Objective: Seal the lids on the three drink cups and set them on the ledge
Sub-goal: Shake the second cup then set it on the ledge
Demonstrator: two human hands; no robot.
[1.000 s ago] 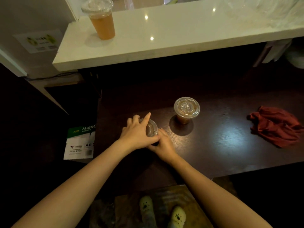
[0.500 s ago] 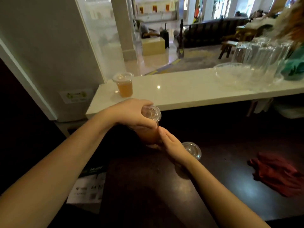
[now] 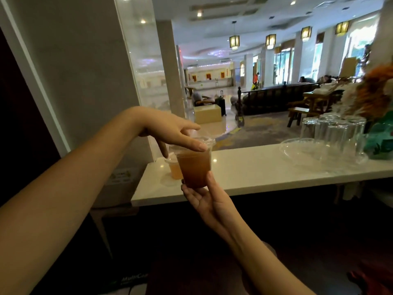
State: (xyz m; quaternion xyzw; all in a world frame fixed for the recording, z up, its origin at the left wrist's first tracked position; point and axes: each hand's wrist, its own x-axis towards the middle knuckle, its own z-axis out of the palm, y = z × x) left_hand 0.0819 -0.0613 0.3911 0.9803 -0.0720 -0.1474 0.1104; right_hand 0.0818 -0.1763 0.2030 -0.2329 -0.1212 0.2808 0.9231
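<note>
I hold a clear plastic cup (image 3: 194, 168) of amber drink with a domed lid in the air, just in front of the white ledge (image 3: 255, 173). My left hand (image 3: 174, 135) grips it from above by the lid rim, fingers spread over the top. My right hand (image 3: 204, 199) supports it from below, palm up, with the thumb against its side. A second lidded cup (image 3: 174, 169) of paler drink stands on the ledge's left end, partly hidden behind the held cup. The third cup is out of view.
Several upturned clear glasses (image 3: 333, 130) and a clear plastic dish (image 3: 306, 149) stand on the ledge's right part, beside a green and orange decoration (image 3: 378, 116). A dark table lies low in front, with a red cloth (image 3: 370, 279) at its right edge. A grey wall panel stands at left.
Both hands lifted the cup off the dark table and carried it up and forward to the ledge. My view rose from the table toward the room beyond.
</note>
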